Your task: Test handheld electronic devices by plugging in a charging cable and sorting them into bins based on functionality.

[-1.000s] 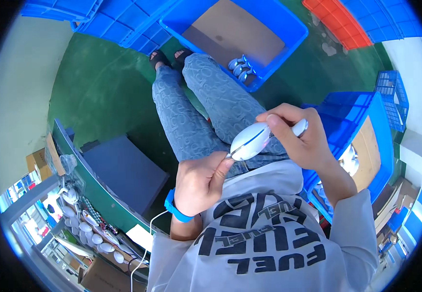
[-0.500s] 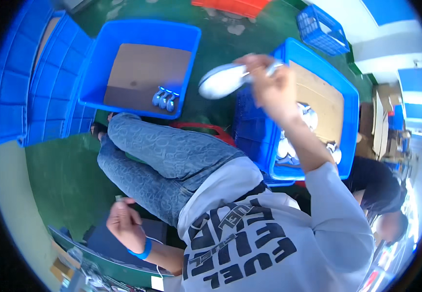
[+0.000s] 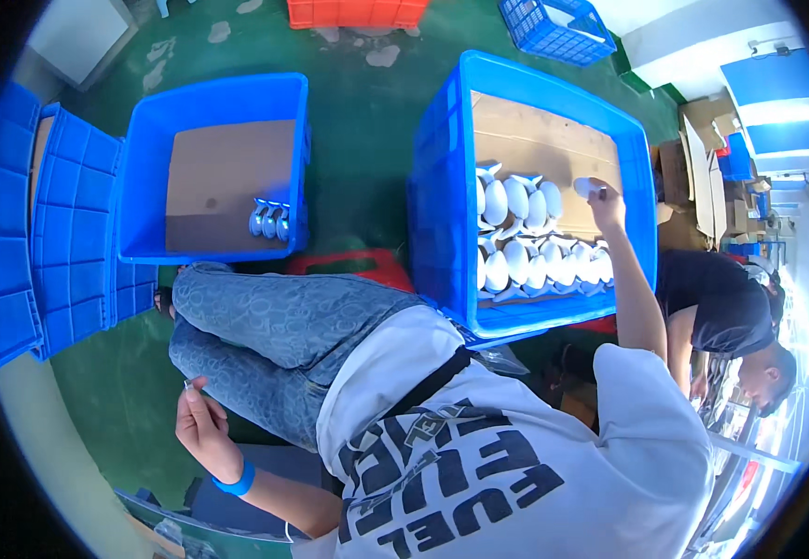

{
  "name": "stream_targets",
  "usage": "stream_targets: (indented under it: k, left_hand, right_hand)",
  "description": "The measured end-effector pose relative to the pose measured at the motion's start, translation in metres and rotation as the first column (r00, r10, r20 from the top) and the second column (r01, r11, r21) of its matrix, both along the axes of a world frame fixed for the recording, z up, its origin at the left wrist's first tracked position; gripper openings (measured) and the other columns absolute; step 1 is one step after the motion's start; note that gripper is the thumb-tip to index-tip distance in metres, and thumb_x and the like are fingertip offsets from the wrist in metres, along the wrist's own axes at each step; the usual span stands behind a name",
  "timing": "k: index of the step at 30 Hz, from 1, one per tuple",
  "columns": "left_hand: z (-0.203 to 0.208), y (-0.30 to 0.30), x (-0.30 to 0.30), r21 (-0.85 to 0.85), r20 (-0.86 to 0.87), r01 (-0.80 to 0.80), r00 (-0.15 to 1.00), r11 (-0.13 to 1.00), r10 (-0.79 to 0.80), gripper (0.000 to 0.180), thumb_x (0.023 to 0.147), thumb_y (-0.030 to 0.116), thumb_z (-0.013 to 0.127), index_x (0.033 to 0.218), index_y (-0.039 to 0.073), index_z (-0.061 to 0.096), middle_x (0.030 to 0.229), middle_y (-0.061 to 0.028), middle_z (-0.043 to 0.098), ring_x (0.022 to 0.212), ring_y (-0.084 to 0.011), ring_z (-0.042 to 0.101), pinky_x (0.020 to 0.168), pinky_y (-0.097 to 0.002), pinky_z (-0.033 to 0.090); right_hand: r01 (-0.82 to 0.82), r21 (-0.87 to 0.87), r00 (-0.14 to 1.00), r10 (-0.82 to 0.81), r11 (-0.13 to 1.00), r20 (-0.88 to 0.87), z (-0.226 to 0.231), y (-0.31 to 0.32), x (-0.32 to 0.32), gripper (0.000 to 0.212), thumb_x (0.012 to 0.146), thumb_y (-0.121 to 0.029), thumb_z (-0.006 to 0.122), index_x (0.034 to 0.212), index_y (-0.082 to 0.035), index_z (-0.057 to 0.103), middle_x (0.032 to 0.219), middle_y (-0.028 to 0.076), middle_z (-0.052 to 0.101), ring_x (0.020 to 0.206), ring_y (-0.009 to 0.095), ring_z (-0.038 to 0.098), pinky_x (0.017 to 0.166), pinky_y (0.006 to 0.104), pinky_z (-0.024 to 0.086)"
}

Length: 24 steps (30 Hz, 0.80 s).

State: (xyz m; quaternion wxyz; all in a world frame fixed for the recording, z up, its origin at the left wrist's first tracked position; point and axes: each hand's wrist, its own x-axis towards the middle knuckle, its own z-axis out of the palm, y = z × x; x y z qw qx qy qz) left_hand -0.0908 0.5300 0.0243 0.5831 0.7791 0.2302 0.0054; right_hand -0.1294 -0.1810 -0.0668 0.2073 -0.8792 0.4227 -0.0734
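Observation:
My right hand (image 3: 607, 205) reaches into the large blue bin (image 3: 468, 200) on the right, its fingers closed on a white oval piece (image 3: 585, 187) over the cardboard lining. Beside it, rows of similar white oval pieces (image 3: 518, 263) with thin pointed arms lie in the same bin. Low at the left, my left hand (image 3: 203, 427) is held up beside my knee. Its thumb and forefinger pinch a small pale object (image 3: 187, 384), too small to name.
Another blue bin (image 3: 300, 168) at the left holds a few shiny pieces (image 3: 269, 219) on cardboard. Stacked blue crates (image 3: 74, 233) stand farther left. A red stool (image 3: 367, 265) sits between the bins. A person in black (image 3: 717, 303) bends at the right. Red and blue crates stand behind.
My right hand has moved from between the bins into the right bin, carrying a white oval piece. My left hand has shifted slightly left, still pinching. The view has turned to the right.

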Motion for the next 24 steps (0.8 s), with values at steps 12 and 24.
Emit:
stream_targets:
  k: [12, 24]
  left_hand:
    - [-0.001, -0.014, 0.005, 0.029, -0.001, 0.017, 1.0, 0.999, -0.017, 0.031, 0.103, 0.026, 0.046, 0.1, 0.002, 0.065, 0.058, 0.007, 0.041, 0.048, 0.0008, 0.028, 0.044, -0.0177, 0.017]
    - [-0.01, -0.005, -0.013, 0.029, -0.017, -0.058, 0.998, 0.998, 0.059, 0.031, 0.103, 0.028, 0.046, 0.101, 0.003, 0.064, 0.058, 0.0071, 0.041, 0.048, 0.0011, 0.028, 0.043, -0.017, 0.017]
  right_hand:
    - [-0.166, -0.255, 0.825, -0.008, 0.953, -0.566, -0.038, -0.052, 0.04, 0.05, 0.088, -0.041, 0.055, 0.083, 0.006, 0.069, 0.079, 0.023, 0.069, 0.073, 0.037, 0.07, 0.074, 0.0466, 0.055]
    - [-0.346, -0.071, 0.848, 0.279, 0.936, -0.451, -0.02, -0.057, -0.012, 0.04, 0.078, -0.042, 0.069, 0.104, -0.012, 0.07, 0.09, 0.016, 0.071, 0.089, 0.031, 0.069, 0.082, 0.0384, 0.054]
